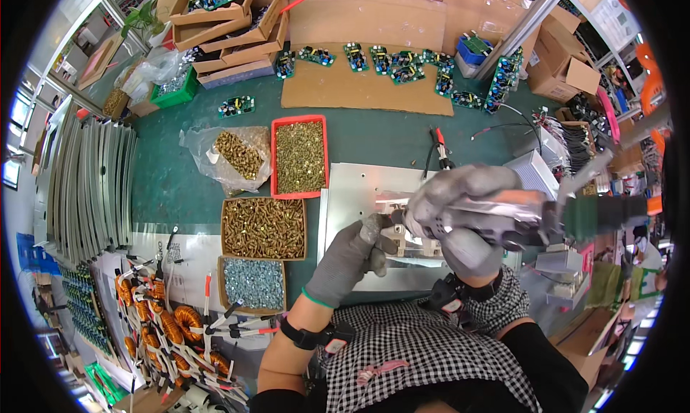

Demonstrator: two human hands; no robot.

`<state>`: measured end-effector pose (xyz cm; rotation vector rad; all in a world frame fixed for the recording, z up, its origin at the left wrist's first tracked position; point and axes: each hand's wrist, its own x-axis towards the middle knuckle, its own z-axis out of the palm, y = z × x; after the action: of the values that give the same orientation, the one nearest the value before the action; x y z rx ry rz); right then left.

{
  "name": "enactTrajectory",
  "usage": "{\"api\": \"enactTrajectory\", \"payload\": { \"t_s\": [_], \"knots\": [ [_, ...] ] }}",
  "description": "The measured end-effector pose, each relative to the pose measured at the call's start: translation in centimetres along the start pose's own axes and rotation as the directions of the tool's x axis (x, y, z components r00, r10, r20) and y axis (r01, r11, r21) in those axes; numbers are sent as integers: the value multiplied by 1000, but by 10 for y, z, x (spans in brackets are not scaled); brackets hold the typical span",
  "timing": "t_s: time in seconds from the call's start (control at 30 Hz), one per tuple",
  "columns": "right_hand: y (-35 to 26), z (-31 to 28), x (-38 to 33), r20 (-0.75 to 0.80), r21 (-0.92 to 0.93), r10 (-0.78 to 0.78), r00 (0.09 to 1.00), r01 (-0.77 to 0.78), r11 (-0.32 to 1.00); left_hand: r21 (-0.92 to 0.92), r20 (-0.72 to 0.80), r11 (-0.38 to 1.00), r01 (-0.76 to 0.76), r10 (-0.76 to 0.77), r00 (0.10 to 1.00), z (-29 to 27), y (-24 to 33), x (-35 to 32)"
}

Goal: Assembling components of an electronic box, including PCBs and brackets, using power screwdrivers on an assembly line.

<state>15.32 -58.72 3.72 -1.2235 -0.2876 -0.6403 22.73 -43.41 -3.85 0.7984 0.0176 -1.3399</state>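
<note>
My right hand (456,208), in a grey glove, is wrapped round a power screwdriver (514,215) held sideways, its rear end blurred toward the right. The driver's dark tip points left, over a silver metal plate (345,197) in front of me. At that tip, my left hand (352,258), also gloved in grey, has its fingers pinched together. What they hold, if anything, is hidden. Beneath both hands, pale blocks and a shiny part (413,244) show on the plate, partly covered by the right hand.
Left of the plate stand a red tray of small brass fasteners (325,154), a box of brass screws (262,230), a box of silvery nuts (253,282) and a plastic bag (205,161). Copper-wound coils (172,327) lie nearer left. Circuit boards (406,68) line the back; metal panels (90,183) stand far left.
</note>
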Motion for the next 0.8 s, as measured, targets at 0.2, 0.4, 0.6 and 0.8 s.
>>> {"api": "enactTrajectory", "payload": {
  "t_s": [0.2, 0.4, 0.6, 0.8],
  "knots": [
    [64, -23, 5, -232, -269, 140, 962, -202, 942, 593, -203, 773, -226, 415, 887, 1, 63, 3],
    [75, -21, 9, -336, -182, 262, 904, -336, 924, 631, -110, 672, -387, 571, 813, -35, 119, 50],
    [85, -26, 10, -217, -393, 44, 975, -128, 911, 746, 92, 593, -302, 358, 929, -53, 142, 144],
    [61, -20, 5, -196, -499, 302, 933, -359, 788, 911, 412, -39, -411, 28, 911, -61, 114, 238]
  ]
}}
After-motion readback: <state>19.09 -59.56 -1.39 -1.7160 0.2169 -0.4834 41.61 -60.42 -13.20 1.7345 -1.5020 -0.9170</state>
